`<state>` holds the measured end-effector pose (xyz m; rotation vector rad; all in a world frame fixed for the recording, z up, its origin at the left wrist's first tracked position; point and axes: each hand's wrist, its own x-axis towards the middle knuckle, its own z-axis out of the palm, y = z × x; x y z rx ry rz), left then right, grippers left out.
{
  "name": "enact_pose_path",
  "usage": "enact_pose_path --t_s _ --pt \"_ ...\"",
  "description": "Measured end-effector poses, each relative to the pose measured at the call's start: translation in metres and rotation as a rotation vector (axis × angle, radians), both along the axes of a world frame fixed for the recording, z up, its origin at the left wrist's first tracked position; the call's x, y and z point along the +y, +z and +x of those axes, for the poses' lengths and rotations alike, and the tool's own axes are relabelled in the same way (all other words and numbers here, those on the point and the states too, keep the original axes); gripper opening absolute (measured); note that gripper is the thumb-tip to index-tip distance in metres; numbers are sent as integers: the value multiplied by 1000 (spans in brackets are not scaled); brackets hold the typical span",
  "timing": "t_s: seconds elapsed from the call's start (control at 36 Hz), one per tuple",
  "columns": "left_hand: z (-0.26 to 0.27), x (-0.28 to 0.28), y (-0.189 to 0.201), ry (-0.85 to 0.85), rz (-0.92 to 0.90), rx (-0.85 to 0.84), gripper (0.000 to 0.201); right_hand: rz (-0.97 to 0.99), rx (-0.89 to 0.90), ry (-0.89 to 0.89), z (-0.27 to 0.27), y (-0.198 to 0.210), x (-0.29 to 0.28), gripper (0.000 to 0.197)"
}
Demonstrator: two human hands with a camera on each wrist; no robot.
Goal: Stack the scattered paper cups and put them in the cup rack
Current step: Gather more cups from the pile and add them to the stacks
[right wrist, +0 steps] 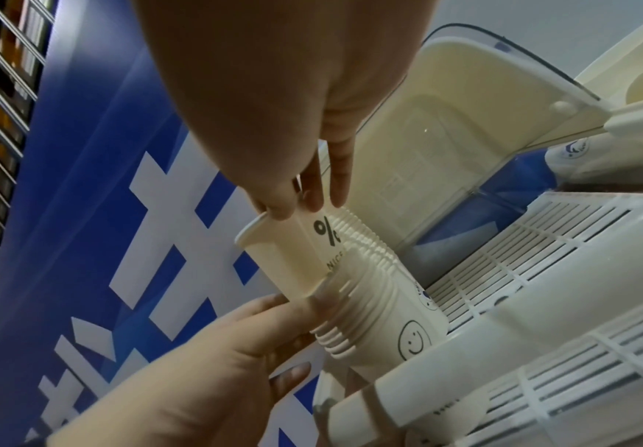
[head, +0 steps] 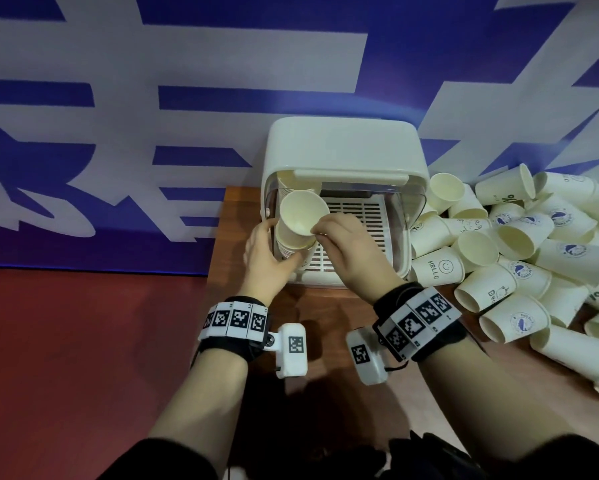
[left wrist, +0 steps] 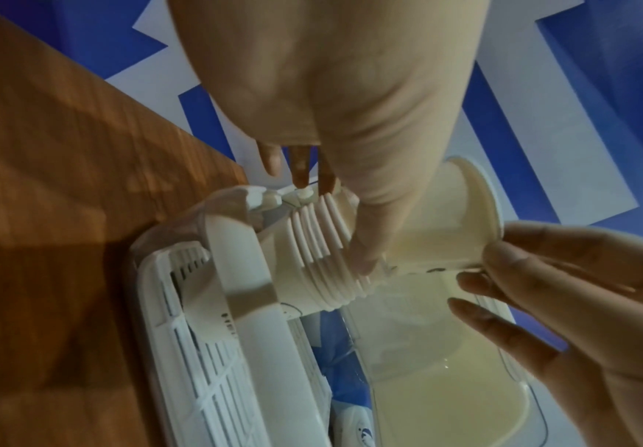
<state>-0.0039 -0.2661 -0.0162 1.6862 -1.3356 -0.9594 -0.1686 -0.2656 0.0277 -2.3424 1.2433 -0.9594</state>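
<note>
My left hand (head: 263, 258) grips cup stack (head: 293, 242) at left side of cup rack (head: 343, 150), stack base inside rack. My right hand (head: 339, 237) pinches rim of top cup (head: 303, 211), partly seated in stack. Loose cups (head: 519, 258) piled on tabletop (head: 325, 323), right of rack.

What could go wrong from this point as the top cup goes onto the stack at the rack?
1. The top cup sits only partly nested and tilted; the right hand pinches just its rim, so pushing could crease it or jam it crooked.
2. The stack of cups leans out of the cup rack, steadied by the left hand; letting go early might tip it out.
3. The loose cups are piled against the rack's right side and could roll.
</note>
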Motion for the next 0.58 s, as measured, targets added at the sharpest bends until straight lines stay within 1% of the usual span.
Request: enact_pose_path --t_s 0.11,0.22,0.28,0.33,0.39,0.42,0.47,0.53,0.58 --pt "3 1 -3 -47 7 -31 79 23 68 2 -1 -4 -2 21" --pt "3 2 -2 -64 30 5 80 84 112 7 -1 -7 -6 17" --pt "4 2 0 -66 40 30 79 110 137 22 0 -8 -8 22" --pt "6 2 0 -67 59 43 79 130 171 40 0 -11 -10 33" --pt "8 2 -1 -64 86 40 79 143 203 47 -2 -15 -12 37" --pt "9 2 -1 -60 104 49 76 147 206 43 -3 -17 -13 36" --pt "11 2 -1 -36 131 108 63 157 184 10 -3 -21 -12 31" --pt "10 1 0 -3 130 158 49 191 125 -40 -3 -23 -11 23" --pt "9 -2 0 33 109 163 41 251 73 -61 -2 -24 -10 22"
